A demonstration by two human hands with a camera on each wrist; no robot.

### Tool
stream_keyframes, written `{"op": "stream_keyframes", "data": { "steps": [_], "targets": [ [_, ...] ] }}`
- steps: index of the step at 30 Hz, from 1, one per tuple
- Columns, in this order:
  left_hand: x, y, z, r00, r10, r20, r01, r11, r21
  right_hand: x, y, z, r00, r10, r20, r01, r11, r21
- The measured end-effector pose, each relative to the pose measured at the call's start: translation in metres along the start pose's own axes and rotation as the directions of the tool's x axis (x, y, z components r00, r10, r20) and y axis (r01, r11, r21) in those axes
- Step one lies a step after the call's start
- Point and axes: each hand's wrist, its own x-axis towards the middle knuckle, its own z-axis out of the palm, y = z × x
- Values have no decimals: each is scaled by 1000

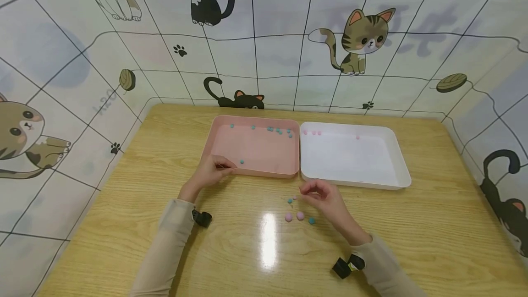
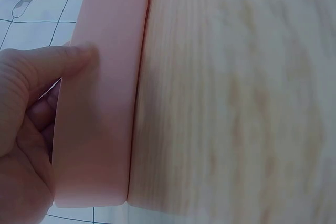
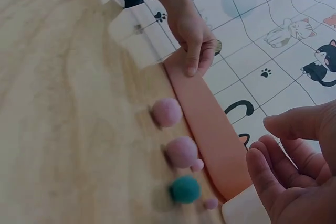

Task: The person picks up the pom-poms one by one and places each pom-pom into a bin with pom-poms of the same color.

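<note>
My left hand [image 1: 211, 171] grips the near-left wall of the pink tray [image 1: 261, 145]. In the left wrist view its thumb [image 2: 79, 59] presses the wall's outer face, the other fingers behind it. My right hand [image 1: 330, 200] hovers by the near-left corner of the white tray [image 1: 350, 159], thumb and fingertips apart with nothing between them. Left of it on the table are two larger pink balls [image 1: 288, 217], a teal ball [image 1: 311, 221], a smaller teal ball [image 1: 290, 200] and a tiny pink ball [image 1: 294, 198]. In the right wrist view the larger pink balls [image 3: 181, 152] look fuzzy.
Several small teal balls [image 1: 278, 130] lie in the pink tray, mostly along its far side, one near the front. Several tiny pink balls [image 1: 314, 133] lie at the white tray's back. Both trays stand side by side on the wooden table [image 1: 231, 251], before a cat-print backdrop [image 1: 280, 58].
</note>
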Motion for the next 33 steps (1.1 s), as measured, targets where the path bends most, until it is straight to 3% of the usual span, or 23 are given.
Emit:
{"op": "stream_keyframes", "data": {
  "steps": [13, 20, 27, 33],
  "targets": [
    [1, 2, 0, 1000, -14, 4, 14, 1000, -8, -24, 18, -5, 998, -4, 68, 7, 999, -46],
    [1, 3, -1, 999, -32, 5, 32, 999, -12, -34, 24, -5, 989, 91, 116, -80, 992, -98],
    [1, 4, -1, 1000, -26, 5, 26, 1000, -8, -35, 25, -5, 984, 20, 174, 16, 979, -202],
    [1, 10, -1, 1000, -27, 0, 27, 1000, -12, -36, 24, -6, 982, 11, 186, 31, 974, -225]
  ]
}}
